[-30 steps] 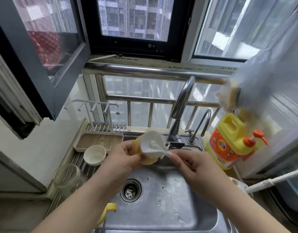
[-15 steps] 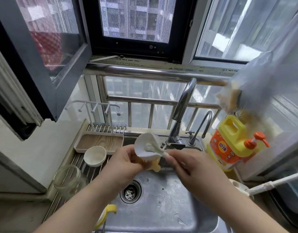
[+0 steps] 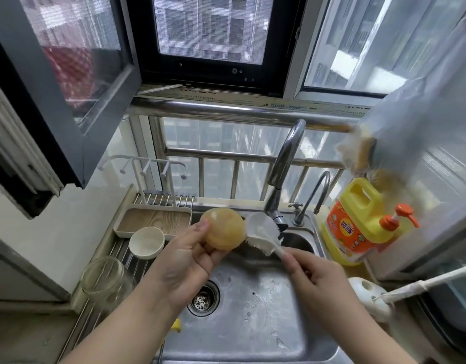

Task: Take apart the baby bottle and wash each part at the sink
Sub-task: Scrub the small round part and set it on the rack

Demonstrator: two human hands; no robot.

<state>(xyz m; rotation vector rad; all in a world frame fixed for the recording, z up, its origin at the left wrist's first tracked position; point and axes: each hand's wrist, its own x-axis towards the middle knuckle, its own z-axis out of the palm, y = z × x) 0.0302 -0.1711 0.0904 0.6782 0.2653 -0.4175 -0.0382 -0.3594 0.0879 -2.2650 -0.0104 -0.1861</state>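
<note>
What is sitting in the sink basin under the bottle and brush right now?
Under the amber bottle and brush, the sink shows only a drain strainer and water drops. The left hand and right hand cover part of the floor.

Single head cam, wide-angle, looking forward and down from standing height over the sink [image 3: 292,337]; window [image 3: 208,30] fills the top, forearms enter bottom edge, close range.

Home kitchen: steel sink [image 3: 253,324], faucet [image 3: 284,164], dish soap [image 3: 358,222].
</note>
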